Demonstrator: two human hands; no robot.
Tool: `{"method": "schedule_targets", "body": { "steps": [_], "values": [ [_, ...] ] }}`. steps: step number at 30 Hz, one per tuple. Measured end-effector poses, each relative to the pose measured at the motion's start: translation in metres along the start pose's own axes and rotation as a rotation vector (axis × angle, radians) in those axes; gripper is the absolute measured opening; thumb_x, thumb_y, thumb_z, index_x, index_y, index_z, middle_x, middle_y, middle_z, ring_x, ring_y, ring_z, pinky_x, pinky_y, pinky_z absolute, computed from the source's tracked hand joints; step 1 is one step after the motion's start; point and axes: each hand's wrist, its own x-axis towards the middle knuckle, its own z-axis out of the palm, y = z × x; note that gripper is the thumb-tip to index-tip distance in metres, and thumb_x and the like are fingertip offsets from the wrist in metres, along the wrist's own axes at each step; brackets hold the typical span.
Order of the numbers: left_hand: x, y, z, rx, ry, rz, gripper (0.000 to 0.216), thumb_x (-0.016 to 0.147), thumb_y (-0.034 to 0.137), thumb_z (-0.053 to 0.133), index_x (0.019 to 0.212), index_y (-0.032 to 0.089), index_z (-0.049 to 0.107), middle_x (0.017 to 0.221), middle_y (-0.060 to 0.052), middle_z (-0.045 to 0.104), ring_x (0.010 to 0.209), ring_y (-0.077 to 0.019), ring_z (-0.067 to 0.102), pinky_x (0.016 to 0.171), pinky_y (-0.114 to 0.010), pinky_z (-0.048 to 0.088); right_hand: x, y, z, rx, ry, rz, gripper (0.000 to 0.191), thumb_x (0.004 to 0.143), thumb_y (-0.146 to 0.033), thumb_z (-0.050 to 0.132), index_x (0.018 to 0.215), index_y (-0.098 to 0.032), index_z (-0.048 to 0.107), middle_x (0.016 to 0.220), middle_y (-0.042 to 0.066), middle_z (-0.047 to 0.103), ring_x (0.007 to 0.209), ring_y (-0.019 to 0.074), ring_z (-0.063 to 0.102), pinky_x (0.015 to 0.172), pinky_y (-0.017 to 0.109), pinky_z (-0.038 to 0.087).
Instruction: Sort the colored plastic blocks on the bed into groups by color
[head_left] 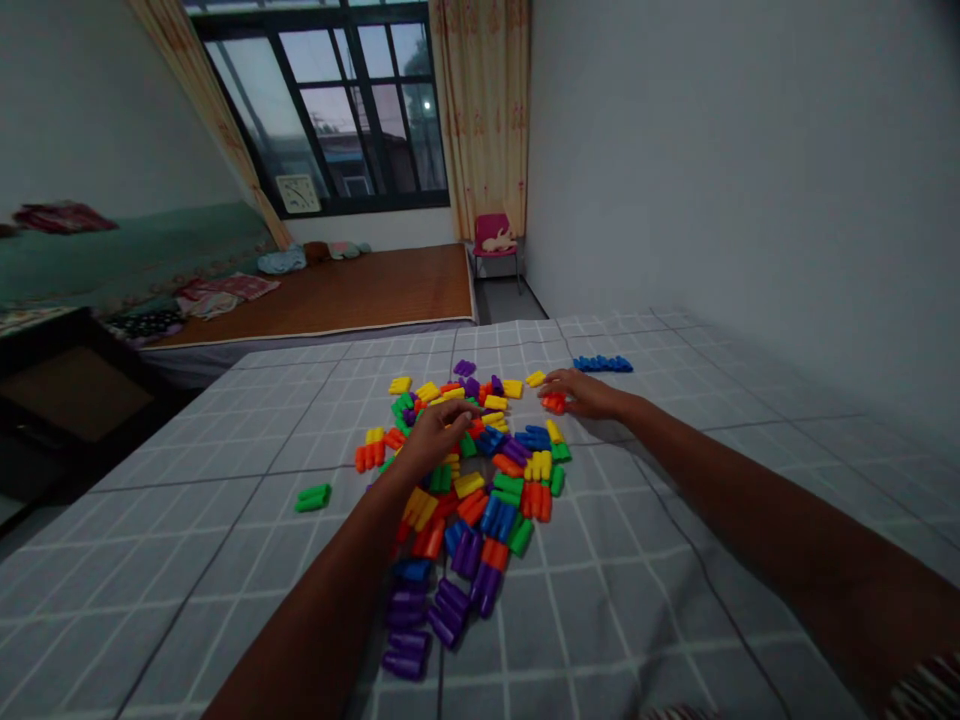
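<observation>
The right hand (592, 394) is low over the bench (292, 410), fingers curled and partly closed around the orange blocks (553, 403) at their tips; whether they are gripped or merely touched, I cannot tell. The left hand (439, 430) is over the pile of blocks (508, 487), fingers bent and the palm turned down; its underside is hidden, so I cannot tell how far it is open or whether it has hold of anything.

Just beyond the right fingertips lies a yellow block (535, 379), and farther off, near the wall (720, 170), is a row of blue blocks (602, 364). The pile, mixed in green, yellow, orange, blue and purple, spreads between the forearms, with purple blocks (450, 608) at its near end. A green block (313, 498) lies apart from it, to the left. A gray cloth with a white grid covers the bench. Beyond stand a bed (360, 290) with a brown mat and a pink chair (491, 228), below a curtained window (330, 110) with a square clock (298, 194) at its lower corner
</observation>
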Motion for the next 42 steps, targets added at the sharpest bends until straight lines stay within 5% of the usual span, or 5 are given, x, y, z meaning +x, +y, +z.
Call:
{"method": "schedule_targets", "body": {
  "steps": [4, 10, 15, 27, 42],
  "values": [
    [0.003, 0.007, -0.001, -0.046, 0.02, -0.041, 0.031, 0.077, 0.04, 0.057, 0.092, 0.014, 0.069, 0.084, -0.006, 0.071, 0.077, -0.0191, 0.065, 0.064, -0.027, 0.051, -0.027, 0.021, -0.012, 0.006, -0.049, 0.075, 0.043, 0.078, -0.013, 0.059, 0.119, -0.021, 0.066, 0.126, 0.011, 0.063, 0.118, 0.0249, 0.055, 0.101, 0.041, 0.038],
    [0.0, 0.021, 0.001, -0.032, 0.019, -0.062, 0.034, 0.077, 0.043, 0.058, 0.092, 0.015, 0.068, 0.083, -0.006, 0.071, 0.078, -0.0194, 0.066, 0.064, -0.027, 0.051, -0.03, -0.006, -0.004, -0.127, 0.038, 0.525, 0.043, 0.086, -0.038, 0.056, 0.123, -0.018, 0.062, 0.123, 0.016, 0.064, 0.11, 0.0276, 0.059, 0.09, 0.037, 0.046],
    [-0.003, 0.006, 0.004, 0.046, -0.034, -0.031, 0.033, 0.081, 0.043, 0.056, 0.094, 0.015, 0.069, 0.085, -0.006, 0.072, 0.082, -0.0215, 0.067, 0.068, -0.03, 0.052, -0.035, -0.017, -0.002, -0.157, 0.02, 0.436, 0.039, 0.082, -0.037, 0.061, 0.119, -0.024, 0.064, 0.117, 0.009, 0.067, 0.104, 0.0257, 0.061, 0.087, 0.034, 0.046],
    [-0.004, -0.001, 0.011, 0.125, -0.064, -0.056, 0.033, 0.081, 0.042, 0.054, 0.093, 0.016, 0.07, 0.09, -0.007, 0.073, 0.085, -0.0244, 0.067, 0.075, -0.034, 0.052, -0.117, 0.156, -0.065, -0.271, 0.077, 0.823, 0.041, 0.076, -0.017, 0.057, 0.116, -0.021, 0.067, 0.124, 0.008, 0.065, 0.108, 0.0243, 0.06, 0.092, 0.034, 0.044],
    [-0.006, -0.002, 0.012, 0.129, -0.07, -0.06, 0.031, 0.08, 0.043, 0.055, 0.09, 0.019, 0.071, 0.08, -0.004, 0.071, 0.075, -0.0216, 0.064, 0.067, -0.03, 0.051, -0.126, 0.175, -0.035, -0.144, 0.197, 0.806, 0.045, 0.078, -0.03, 0.059, 0.122, -0.023, 0.063, 0.121, 0.007, 0.067, 0.096, 0.0231, 0.065, 0.088, 0.035, 0.047]
  ]
}}
